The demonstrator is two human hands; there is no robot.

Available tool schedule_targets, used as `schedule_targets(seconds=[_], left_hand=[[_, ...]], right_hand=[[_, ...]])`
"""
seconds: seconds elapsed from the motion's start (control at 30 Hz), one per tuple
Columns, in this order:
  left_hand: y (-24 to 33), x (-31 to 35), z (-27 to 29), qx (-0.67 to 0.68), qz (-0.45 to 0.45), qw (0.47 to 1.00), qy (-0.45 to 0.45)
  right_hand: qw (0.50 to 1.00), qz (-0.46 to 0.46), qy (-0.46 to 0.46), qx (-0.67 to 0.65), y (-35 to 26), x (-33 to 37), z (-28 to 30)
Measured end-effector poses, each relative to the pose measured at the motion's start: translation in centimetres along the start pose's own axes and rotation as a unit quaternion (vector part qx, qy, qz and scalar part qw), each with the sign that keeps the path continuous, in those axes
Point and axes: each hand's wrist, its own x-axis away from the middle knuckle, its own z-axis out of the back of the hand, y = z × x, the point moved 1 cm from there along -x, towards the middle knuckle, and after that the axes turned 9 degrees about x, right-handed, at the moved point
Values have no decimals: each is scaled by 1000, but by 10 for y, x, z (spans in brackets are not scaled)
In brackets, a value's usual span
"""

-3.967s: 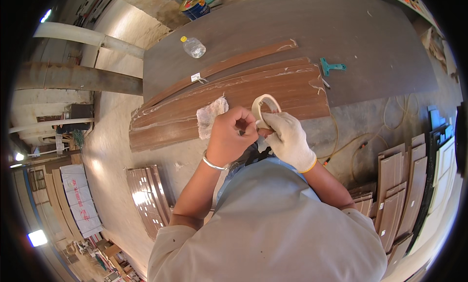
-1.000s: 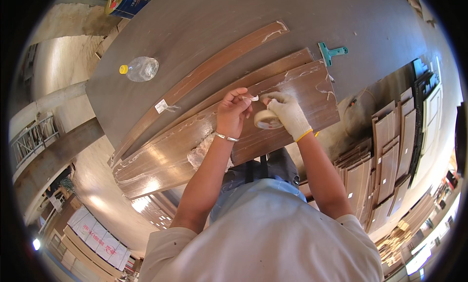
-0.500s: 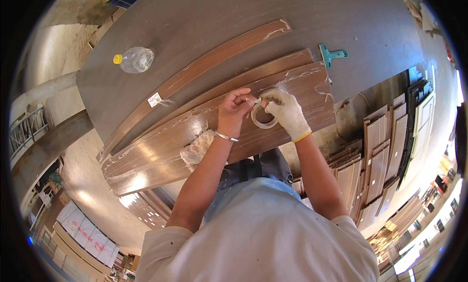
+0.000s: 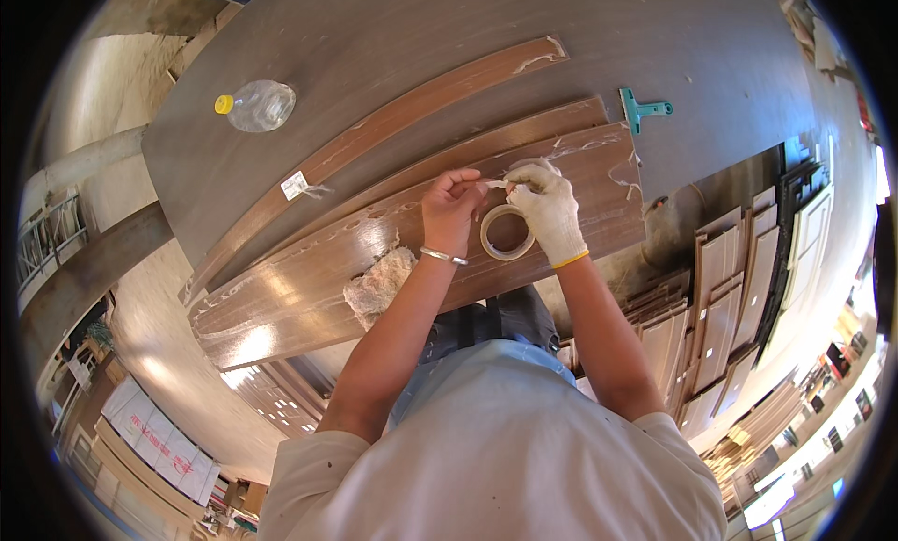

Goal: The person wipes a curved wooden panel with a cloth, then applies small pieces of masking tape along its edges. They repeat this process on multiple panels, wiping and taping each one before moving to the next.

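Pinched strip (image 4: 496, 184) in closed fingertips, left hand (image 4: 452, 204) and gloved right hand (image 4: 548, 207); had roll (image 4: 508, 256) against right fingers, body side. Apparently teased at strip; judged steady pinch needed next.

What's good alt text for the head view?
Bare left hand and gloved right hand hold a white strip between them, above brown boards, with a tape roll at the right hand. Nearby are a rag, bottle and scraper.

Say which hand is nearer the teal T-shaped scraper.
Right. The gloved right hand is lower left of the scraper in view; the bare left hand is farther left.
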Motion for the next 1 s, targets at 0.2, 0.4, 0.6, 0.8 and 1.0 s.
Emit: schedule_targets(seconds=[0.2, 0.4, 0.6, 0.8, 1.0], left_hand=[[-9, -12, -9, -155, -63, 980, 104], [5, -22, -1, -516, -361, 775, 55], [1, -36, -6, -536, -359, 763, 37], [-7, -42, -8, -541, -349, 763, 47], [-11, -48, -13, -556, -345, 754, 58]], right_hand=[[981, 44, 112, 150, 12, -16, -10], [946, 71, 81, 307, 17, -41, -3], [952, 19, 77, 297, 12, -43, -10], [938, -3, 118, 327, 13, -39, -20], [931, 0, 133, 339, 14, -38, -25]])
